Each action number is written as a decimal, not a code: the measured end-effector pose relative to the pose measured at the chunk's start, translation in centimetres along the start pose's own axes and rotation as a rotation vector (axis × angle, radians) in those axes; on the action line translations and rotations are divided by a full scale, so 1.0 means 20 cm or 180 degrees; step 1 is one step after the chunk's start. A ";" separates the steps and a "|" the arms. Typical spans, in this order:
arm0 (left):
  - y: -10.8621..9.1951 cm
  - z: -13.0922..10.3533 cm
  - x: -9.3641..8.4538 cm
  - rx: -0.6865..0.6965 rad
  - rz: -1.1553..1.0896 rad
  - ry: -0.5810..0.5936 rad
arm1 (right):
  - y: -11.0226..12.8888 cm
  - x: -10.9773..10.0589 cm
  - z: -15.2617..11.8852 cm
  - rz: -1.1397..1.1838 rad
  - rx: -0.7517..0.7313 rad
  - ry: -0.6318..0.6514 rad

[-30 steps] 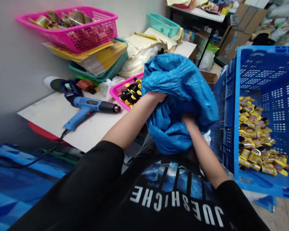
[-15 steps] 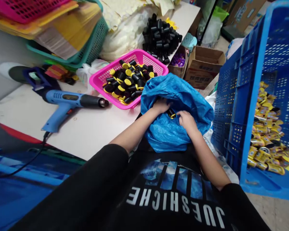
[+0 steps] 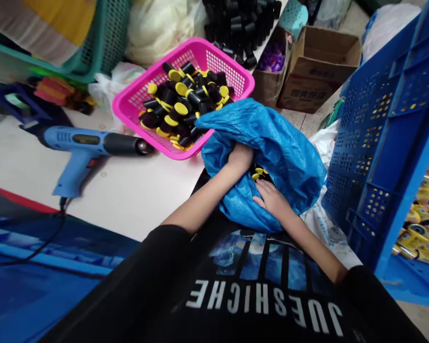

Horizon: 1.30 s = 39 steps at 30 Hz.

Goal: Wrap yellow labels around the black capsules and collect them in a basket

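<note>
A blue plastic sack (image 3: 289, 152) gapes on my lap. My left hand (image 3: 241, 156) reaches into its mouth; the fingers are hidden by the dark inside and a fold of plastic. Several black pieces with yellow caps (image 3: 259, 172) show in the sack between my hands. On the near side, my right hand (image 3: 272, 196) lies with fingers stretched out, its tips at the yellow caps and the thumb apart. I see nothing held in it. A pink basket (image 3: 118, 105) of similar black-and-yellow pieces (image 3: 180, 108) stands just left of the sack.
A blue heat gun (image 3: 76, 143) lies on the white table (image 3: 143, 195) at left, its cord hanging down. Black cylinders (image 3: 241, 24) are heaped behind the basket. Cardboard boxes (image 3: 316, 71) stand beyond the sack. A tall blue crate (image 3: 375, 157) with yellow items blocks the right side.
My left hand has gone deeper into the sack. The right hand's fingers have straightened and moved slightly nearer to me. More yellow caps show inside. The view has shifted closer.
</note>
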<state>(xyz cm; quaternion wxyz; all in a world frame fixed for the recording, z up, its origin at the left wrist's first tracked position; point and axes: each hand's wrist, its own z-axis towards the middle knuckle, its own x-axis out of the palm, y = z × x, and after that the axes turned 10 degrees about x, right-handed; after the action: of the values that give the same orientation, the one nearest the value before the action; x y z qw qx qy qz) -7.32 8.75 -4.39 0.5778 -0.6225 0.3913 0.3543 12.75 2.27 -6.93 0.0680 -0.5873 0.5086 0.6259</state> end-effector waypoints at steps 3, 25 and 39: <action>-0.12 -0.11 -0.06 0.0674 0.0548 0.0224 | -0.04 -0.06 0.04 0.0562 0.0145 -0.0139; 0.02 -0.40 0.02 -0.0188 -0.0064 0.1492 | -0.02 -0.04 0.25 0.0463 0.0955 0.0946; -0.27 -0.53 -0.31 0.0340 -0.1506 -0.0437 | 0.29 -0.31 0.08 0.1651 0.0378 -0.0809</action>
<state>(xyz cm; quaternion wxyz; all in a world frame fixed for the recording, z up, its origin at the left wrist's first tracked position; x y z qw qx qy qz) -5.33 -1.10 4.40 0.7020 -0.6398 0.2127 0.2294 9.50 3.89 1.05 0.0032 -0.3496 0.6649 0.6601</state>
